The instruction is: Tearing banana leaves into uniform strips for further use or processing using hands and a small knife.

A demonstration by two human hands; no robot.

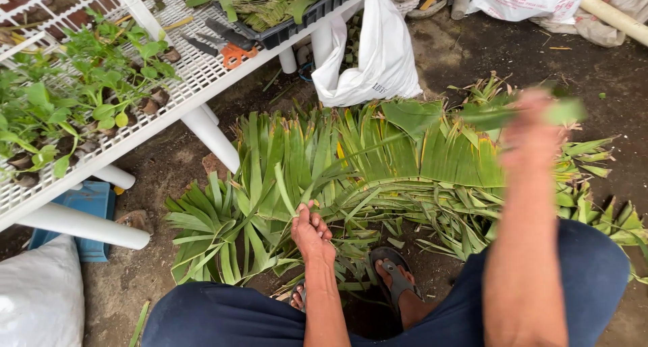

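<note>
My left hand [311, 230] is down low between my knees, pinching the end of a long green leaf strip [378, 151] that runs up and to the right. My right hand [533, 134] is raised and blurred by motion, gripping the other end of that leaf strip, whose tip [563, 111] sticks out past my fingers. Below both hands a large pile of cut green palm-like leaves [283, 171] is spread over the dirt ground. My foot in a sandal [398, 279] rests beside the pile.
A white slatted rack [196, 77] at the left carries small potted seedlings [74, 97], orange-handled scissors [226, 46] and a black tray of cut leaves [283, 9]. A white plastic bag [378, 57] hangs by it. A blue box [84, 205] and a white sack [37, 300] sit lower left.
</note>
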